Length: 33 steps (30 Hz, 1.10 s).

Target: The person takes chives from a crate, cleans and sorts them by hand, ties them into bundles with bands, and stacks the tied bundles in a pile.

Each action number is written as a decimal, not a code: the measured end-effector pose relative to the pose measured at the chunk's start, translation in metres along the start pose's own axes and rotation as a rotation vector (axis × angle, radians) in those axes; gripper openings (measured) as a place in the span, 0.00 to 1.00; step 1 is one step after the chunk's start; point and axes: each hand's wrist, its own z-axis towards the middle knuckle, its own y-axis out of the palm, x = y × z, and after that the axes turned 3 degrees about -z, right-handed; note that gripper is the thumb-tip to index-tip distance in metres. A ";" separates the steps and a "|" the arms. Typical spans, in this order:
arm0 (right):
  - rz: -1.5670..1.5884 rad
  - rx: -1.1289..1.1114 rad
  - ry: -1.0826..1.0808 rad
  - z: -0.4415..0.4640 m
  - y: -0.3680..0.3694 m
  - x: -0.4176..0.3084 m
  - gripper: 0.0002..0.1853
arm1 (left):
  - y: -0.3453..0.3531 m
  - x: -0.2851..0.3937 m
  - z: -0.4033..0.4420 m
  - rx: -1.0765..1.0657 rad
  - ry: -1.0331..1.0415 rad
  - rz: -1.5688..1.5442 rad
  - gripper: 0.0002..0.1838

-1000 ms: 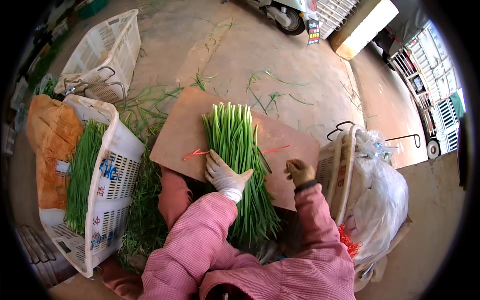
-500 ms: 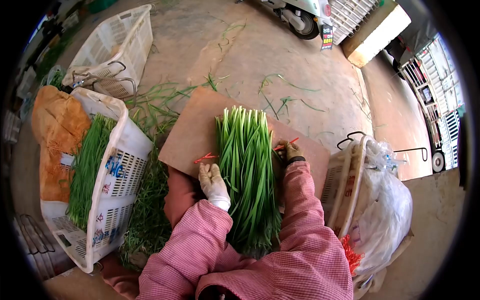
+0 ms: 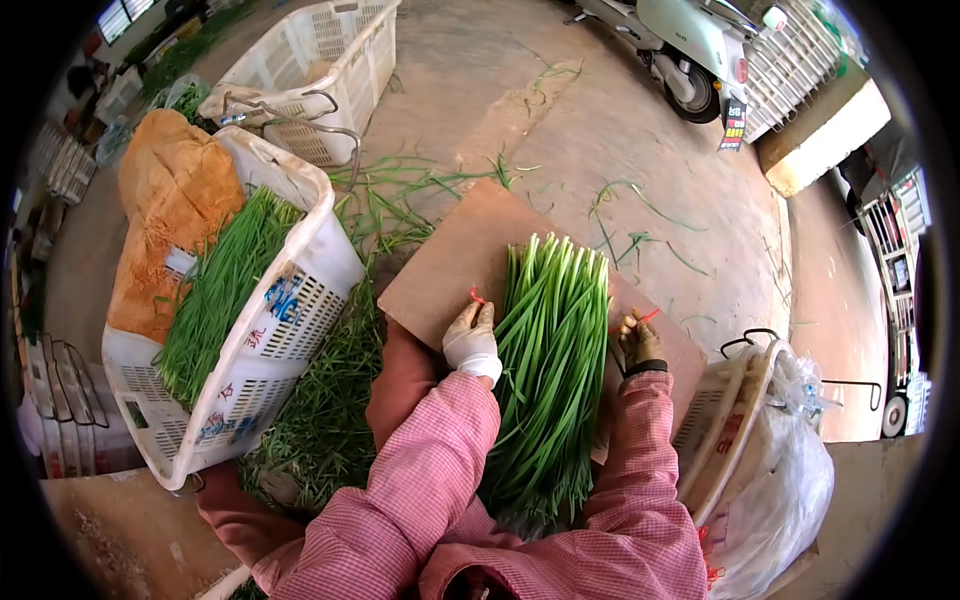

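Note:
A thick bundle of garlic chives [image 3: 548, 360] lies on a brown board [image 3: 450, 255] across my lap, pale cut ends pointing away from me. At the left side of the bundle, my left hand [image 3: 470, 338], in a whitish glove, is closed on one end of a red tie [image 3: 477, 296]. My right hand [image 3: 640, 338], in a soiled glove, pinches the other red end on the right side. The middle of the tie is hidden, apparently beneath the chives. Both hands are close beside the bundle.
To my left stands a white crate [image 3: 290, 330] with chives and an orange-brown cloth [image 3: 170, 220]. Another crate [image 3: 320, 90] is behind it. A plastic-covered crate [image 3: 770, 450] stands right. Loose leaves [image 3: 320, 410] litter the floor; a scooter [image 3: 690, 60] is parked ahead.
My left hand has gone from partly open beside the tie to closed on its end. My right hand still holds its end. The view has swung left, shifting everything rightward.

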 end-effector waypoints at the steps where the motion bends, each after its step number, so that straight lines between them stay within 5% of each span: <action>1: -0.050 -0.030 -0.033 -0.004 0.002 0.000 0.14 | -0.002 0.010 -0.004 -0.015 0.056 0.034 0.15; 10: -0.164 -0.013 -0.129 -0.011 0.018 -0.009 0.06 | -0.001 0.023 -0.001 -0.086 0.265 0.369 0.13; 13: -0.192 -0.046 -0.198 -0.027 0.025 -0.019 0.07 | 0.005 0.021 0.003 -0.075 0.038 -0.044 0.10; 14: -0.210 -0.126 -0.255 -0.033 0.028 -0.022 0.07 | 0.007 0.023 0.002 -0.097 -0.093 -0.236 0.10; 17: -0.419 -0.312 -0.373 -0.063 0.053 -0.039 0.06 | 0.017 0.016 -0.005 -0.183 -0.011 -0.400 0.08; 21: -0.579 -0.677 -0.610 -0.086 0.110 -0.041 0.06 | 0.022 0.012 -0.014 -0.164 0.158 -0.276 0.06; 22: -0.670 -0.734 -0.512 -0.088 0.118 -0.043 0.07 | 0.023 0.012 -0.018 -0.135 0.245 -0.208 0.06; 26: -1.121 -0.989 -1.008 -0.075 0.157 -0.025 0.07 | 0.019 0.008 -0.017 -0.070 0.401 -0.033 0.05; 28: -1.442 -0.804 -0.917 -0.071 0.163 -0.018 0.07 | 0.020 0.010 -0.015 -0.040 0.445 -0.004 0.04; 31: -1.518 -0.547 -0.884 -0.070 0.160 -0.012 0.06 | 0.023 0.018 -0.013 -0.169 -0.088 -0.438 0.05; 33: -1.442 -0.474 -0.851 -0.072 0.154 -0.010 0.04 | 0.022 0.023 -0.016 -0.186 -0.127 -0.439 0.05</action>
